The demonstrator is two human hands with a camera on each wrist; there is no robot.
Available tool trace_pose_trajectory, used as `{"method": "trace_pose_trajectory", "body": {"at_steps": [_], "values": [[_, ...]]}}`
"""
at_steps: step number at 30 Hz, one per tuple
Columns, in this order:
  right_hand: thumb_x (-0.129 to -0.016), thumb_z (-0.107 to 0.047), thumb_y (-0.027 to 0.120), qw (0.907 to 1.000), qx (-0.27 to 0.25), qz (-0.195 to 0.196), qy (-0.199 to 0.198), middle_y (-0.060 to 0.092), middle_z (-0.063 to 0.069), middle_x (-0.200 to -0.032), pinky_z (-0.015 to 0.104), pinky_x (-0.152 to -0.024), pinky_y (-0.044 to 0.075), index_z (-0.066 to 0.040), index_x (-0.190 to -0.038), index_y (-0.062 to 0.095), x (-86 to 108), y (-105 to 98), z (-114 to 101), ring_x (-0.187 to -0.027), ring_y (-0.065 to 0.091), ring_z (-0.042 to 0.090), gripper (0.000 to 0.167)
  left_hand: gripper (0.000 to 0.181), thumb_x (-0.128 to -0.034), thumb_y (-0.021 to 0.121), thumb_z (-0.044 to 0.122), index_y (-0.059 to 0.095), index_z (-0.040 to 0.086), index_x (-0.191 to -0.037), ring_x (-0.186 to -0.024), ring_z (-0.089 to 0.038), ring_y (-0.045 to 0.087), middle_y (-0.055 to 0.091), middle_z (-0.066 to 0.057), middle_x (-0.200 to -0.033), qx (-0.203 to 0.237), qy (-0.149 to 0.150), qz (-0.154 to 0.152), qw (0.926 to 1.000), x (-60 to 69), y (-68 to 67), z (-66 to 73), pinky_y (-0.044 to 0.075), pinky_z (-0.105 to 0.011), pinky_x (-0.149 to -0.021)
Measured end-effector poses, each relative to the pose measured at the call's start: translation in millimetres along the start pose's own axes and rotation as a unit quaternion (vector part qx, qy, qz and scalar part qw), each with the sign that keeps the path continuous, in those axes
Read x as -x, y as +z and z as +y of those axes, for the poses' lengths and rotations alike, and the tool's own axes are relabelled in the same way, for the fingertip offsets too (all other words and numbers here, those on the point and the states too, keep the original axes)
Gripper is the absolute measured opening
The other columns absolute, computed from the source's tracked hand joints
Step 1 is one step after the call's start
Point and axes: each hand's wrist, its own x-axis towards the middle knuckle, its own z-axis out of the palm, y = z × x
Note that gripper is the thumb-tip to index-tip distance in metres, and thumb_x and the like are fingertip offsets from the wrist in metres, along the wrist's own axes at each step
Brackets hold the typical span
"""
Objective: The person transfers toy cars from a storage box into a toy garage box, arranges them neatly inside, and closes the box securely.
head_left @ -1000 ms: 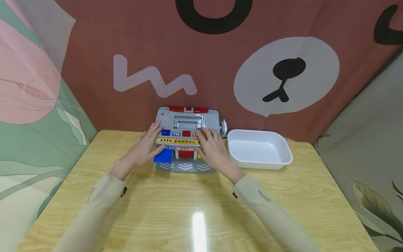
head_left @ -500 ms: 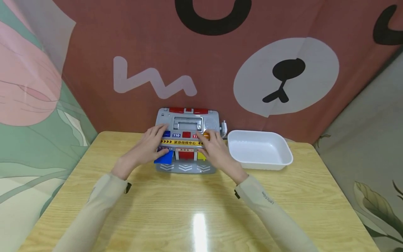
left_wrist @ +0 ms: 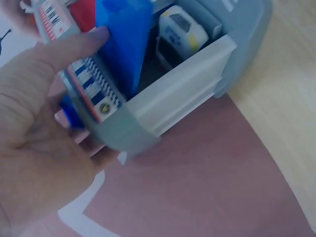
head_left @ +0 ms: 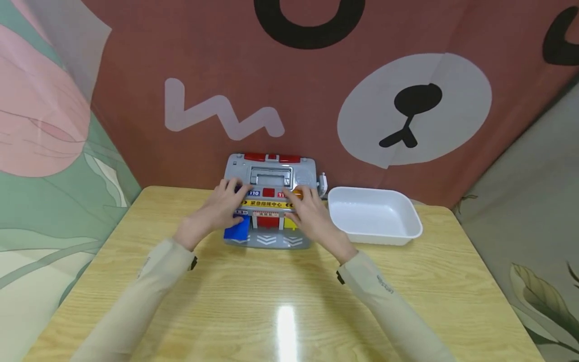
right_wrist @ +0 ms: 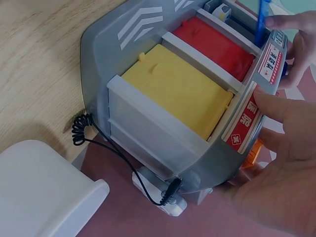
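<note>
A grey toy garage [head_left: 270, 240] with a yellow sign strip stands against the back wall. My left hand [head_left: 219, 207] grips its left front ledge, fingers on top over the blue button and thumb below. In the left wrist view that thumb touches the raised blue door [left_wrist: 123, 44]; a small white toy car [left_wrist: 181, 34] sits in the bay behind it. My right hand [head_left: 313, 215] holds the right part of the ledge, thumb on the red sign [right_wrist: 242, 121] and fingers near the orange button [right_wrist: 253, 153]. The yellow door [right_wrist: 177, 91] and red door [right_wrist: 215, 47] are closed.
A white plastic basin [head_left: 374, 213] stands right of the garage on the wooden table [head_left: 253, 296]. On the garage's right side hangs a white toy handset [right_wrist: 160, 192] with a coiled black cord [right_wrist: 83, 131]. A printed cloth [head_left: 307, 110] rises directly behind.
My left hand has moved right along the garage's ledge, and its fingers now cover the blue button. My right hand has barely shifted. The blue door stays raised.
</note>
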Motion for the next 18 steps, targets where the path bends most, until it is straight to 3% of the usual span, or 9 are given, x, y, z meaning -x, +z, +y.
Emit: {"method": "trace_pose_trajectory", "body": {"at_steps": [4, 10, 18], "values": [[-0.092, -0.030, 0.067, 1.0000, 0.000, 0.003, -0.005, 0.042, 0.020, -0.134, 0.046, -0.098, 0.041, -0.014, -0.146, 0.044, -0.8, 0.9, 0.5, -0.122, 0.038, 0.034, 0.061, 0.086, -0.0703, 0.088, 0.025, 0.042, 0.003, -0.139, -0.115, -0.041, 0.036, 0.039, -0.024, -0.128, -0.038, 0.004, 0.041, 0.9985, -1.4, 12.5, -0.3, 0.038, -0.053, -0.095], [-0.092, -0.030, 0.067, 1.0000, 0.000, 0.004, 0.000, 0.042, 0.019, -0.134, 0.045, -0.096, 0.041, -0.014, -0.146, 0.044, -1.3, 3.6, 0.9, -0.120, 0.038, 0.033, 0.061, 0.088, -0.0635, 0.092, 0.025, 0.043, 0.003, -0.134, -0.109, -0.040, 0.039, 0.042, -0.024, -0.125, -0.061, 0.000, 0.110, 0.9920, -2.5, 28.3, 0.0, 0.040, -0.052, -0.091], [-0.091, -0.029, 0.068, 0.9999, -0.006, 0.009, 0.001, 0.041, 0.019, -0.132, 0.044, -0.092, 0.042, -0.014, -0.145, 0.044, -0.7, 3.4, 1.4, -0.115, 0.039, 0.032, 0.061, 0.089, -0.0622, 0.093, 0.024, 0.043, 0.004, -0.134, -0.108, -0.038, 0.038, 0.041, -0.023, -0.125, -0.088, -0.002, 0.140, 0.9862, -3.8, 38.8, -0.5, 0.040, -0.050, -0.093]]}}
